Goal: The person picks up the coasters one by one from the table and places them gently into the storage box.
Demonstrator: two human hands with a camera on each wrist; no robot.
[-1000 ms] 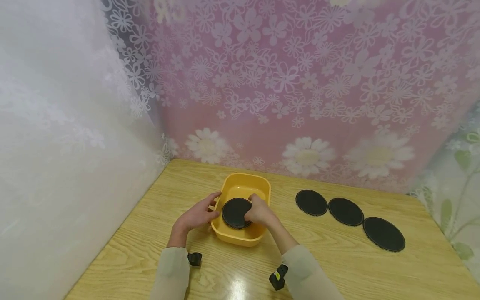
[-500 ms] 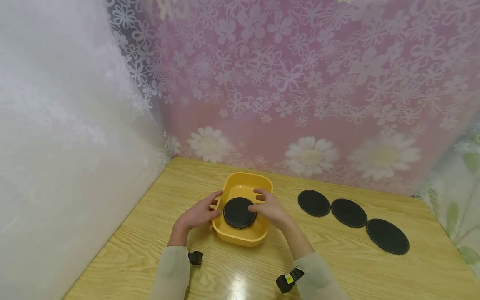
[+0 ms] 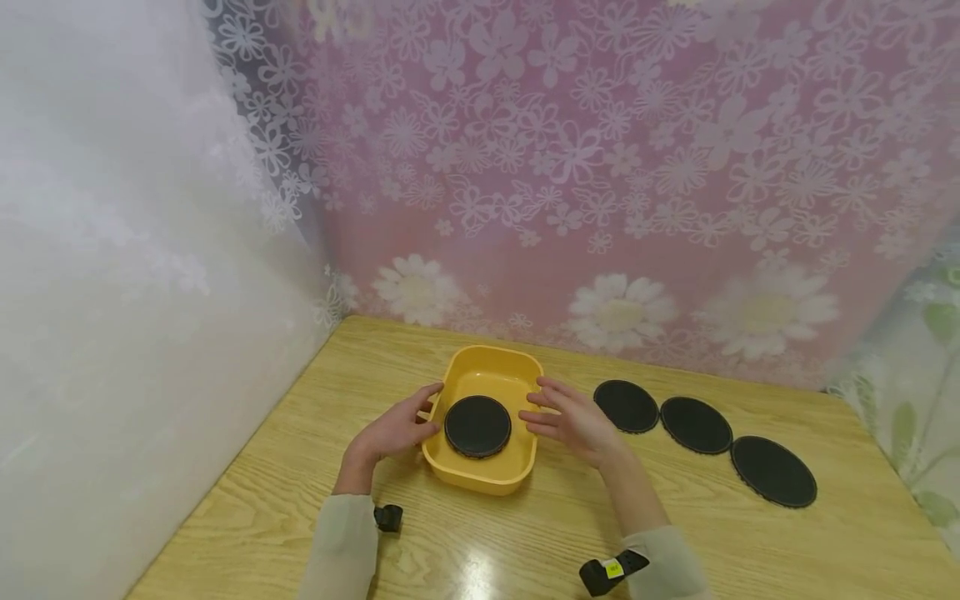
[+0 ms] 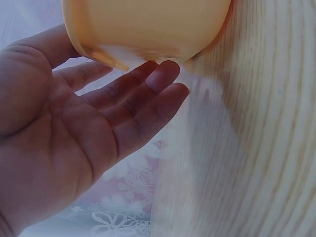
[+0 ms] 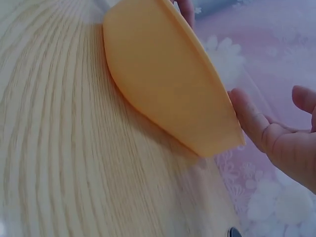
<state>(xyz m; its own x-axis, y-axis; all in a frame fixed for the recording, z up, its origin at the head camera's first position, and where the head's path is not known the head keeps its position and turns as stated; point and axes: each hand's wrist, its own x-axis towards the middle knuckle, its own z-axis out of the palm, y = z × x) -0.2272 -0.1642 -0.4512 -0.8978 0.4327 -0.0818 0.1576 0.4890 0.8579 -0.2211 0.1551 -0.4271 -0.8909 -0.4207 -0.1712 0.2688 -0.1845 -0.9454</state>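
The relaxed left hand [image 3: 396, 427] touches the yellow tub [image 3: 471, 482] on its left; the spread right hand [image 3: 583, 421] grips nothing at the right rim. Uneven pushing could shift the black disc [image 3: 477, 426] lying inside.

No legible text; yellow label [image 3: 614, 568] on black wrist device [image 3: 595, 577] too small

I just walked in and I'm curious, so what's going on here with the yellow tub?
A person is handling a yellow tub on a wooden table. The left hand touches its left side, while the right hand, fingers spread, is at the right rim, holding nothing. A round black disc lies flat inside the tub. Three more black discs lie in a row on the table, to the tub's right.
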